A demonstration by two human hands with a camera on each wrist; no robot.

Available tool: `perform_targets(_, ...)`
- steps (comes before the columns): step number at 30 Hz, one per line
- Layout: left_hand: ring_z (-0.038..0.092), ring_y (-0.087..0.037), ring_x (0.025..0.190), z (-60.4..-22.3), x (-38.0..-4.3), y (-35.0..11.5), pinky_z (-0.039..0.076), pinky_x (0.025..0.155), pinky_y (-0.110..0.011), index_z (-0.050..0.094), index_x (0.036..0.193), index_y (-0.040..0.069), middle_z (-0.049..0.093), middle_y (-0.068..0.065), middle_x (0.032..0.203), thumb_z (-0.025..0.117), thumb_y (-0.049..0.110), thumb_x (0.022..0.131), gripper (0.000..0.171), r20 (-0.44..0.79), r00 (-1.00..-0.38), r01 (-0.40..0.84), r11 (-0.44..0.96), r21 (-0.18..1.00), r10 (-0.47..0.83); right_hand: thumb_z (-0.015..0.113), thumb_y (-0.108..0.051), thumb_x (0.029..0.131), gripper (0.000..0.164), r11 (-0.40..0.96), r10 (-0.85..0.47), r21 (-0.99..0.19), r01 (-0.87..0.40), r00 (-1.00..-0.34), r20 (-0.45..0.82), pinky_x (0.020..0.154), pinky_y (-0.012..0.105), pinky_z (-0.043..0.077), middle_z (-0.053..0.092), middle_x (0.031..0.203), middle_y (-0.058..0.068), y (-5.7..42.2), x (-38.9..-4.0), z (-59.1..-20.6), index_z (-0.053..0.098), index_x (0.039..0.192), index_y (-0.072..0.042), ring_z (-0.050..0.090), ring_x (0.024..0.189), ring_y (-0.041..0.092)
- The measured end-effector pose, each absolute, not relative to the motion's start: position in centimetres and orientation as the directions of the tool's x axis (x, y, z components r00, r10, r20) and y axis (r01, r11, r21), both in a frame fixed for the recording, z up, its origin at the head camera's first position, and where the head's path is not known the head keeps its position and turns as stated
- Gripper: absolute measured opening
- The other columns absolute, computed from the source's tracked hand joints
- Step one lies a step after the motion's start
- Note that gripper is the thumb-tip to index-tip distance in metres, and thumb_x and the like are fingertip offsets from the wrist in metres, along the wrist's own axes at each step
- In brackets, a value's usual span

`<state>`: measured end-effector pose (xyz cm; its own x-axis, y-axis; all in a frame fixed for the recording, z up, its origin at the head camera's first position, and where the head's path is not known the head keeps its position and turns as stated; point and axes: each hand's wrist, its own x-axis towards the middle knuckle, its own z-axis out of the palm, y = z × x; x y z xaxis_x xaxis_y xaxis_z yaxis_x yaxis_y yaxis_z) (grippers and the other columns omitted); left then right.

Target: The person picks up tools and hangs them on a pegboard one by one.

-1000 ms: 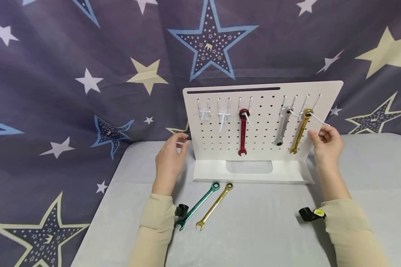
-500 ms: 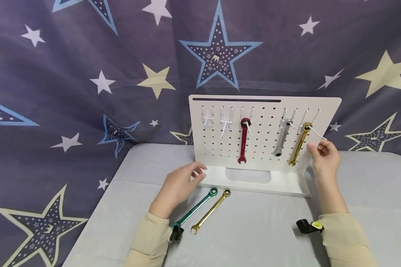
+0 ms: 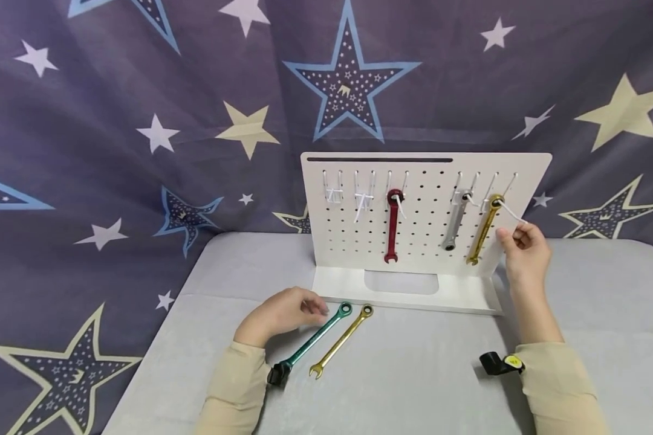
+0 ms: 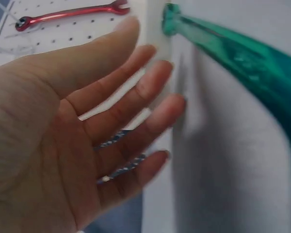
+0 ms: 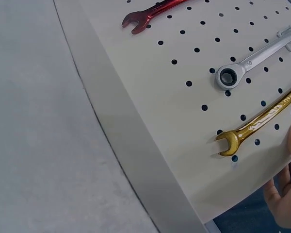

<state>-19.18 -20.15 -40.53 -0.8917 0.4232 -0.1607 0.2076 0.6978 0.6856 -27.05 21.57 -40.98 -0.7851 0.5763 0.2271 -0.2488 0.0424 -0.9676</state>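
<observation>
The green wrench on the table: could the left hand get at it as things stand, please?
Probably yes. The left hand lies open right beside the green wrench, and nothing sits between them; the gold wrench lies on the far side.

Just beside the left hand (image 3: 280,314) lies a glossy green metal wrench (image 3: 310,341). Near the right hand (image 3: 522,251) a shiny gold metal wrench (image 3: 482,231) hangs on the smooth, matt white pegboard (image 3: 424,241). The table cover (image 3: 413,374) looks like soft matt cloth.

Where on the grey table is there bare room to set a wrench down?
Bare table lies between the gold wrench on the table and the right hand, in front of the pegboard base. Another patch runs left of the board, behind the left hand. It is crowded by the green wrench, close beside that hand.
</observation>
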Motion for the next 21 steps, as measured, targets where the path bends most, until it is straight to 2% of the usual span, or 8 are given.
perform_targets(7,0.058,-0.008,0.075,-40.6,-19.1,-19.3,0.048,0.076,-0.031,0.075,0.099,0.014,0.065,0.009,0.08,0.08,0.022,0.086,0.016,-0.199,-0.908,0.171,0.757,0.63,0.37,0.073,0.002,0.086,0.026,0.037,0.568,-0.963,-0.266,-0.788,0.239,0.059,0.008,0.041,0.053,0.073,-0.009,21.4,-27.0,-40.3,0.057,0.084,-0.018,0.048,0.069,0.003)
perform_targets(13,0.054,-0.01,0.068,-40.4,-19.2,-18.5,0.046,0.07,-0.031,0.074,0.088,0.019,0.061,0.009,0.072,0.083,0.024,0.081,0.012,-0.267,-0.923,0.097,0.836,0.54,0.279,0.075,0.0,0.086,0.026,0.049,0.551,-0.961,-0.272,-0.795,0.253,0.058,0.009,0.042,0.057,0.068,-0.013,21.6,-27.2,-39.8,0.06,0.082,-0.02,0.05,0.064,0.0)
perform_targets(21,0.056,-0.01,0.067,-40.9,-18.9,-18.2,0.047,0.068,-0.031,0.071,0.082,0.017,0.062,0.01,0.072,0.079,0.014,0.079,0.009,-0.298,-0.905,0.122,0.855,0.504,0.305,0.075,-0.001,0.086,0.026,0.056,0.55,-0.968,-0.243,-0.802,0.233,0.059,0.009,0.043,0.055,0.068,-0.012,21.9,-27.1,-40.5,0.06,0.081,-0.022,0.05,0.064,0.0)
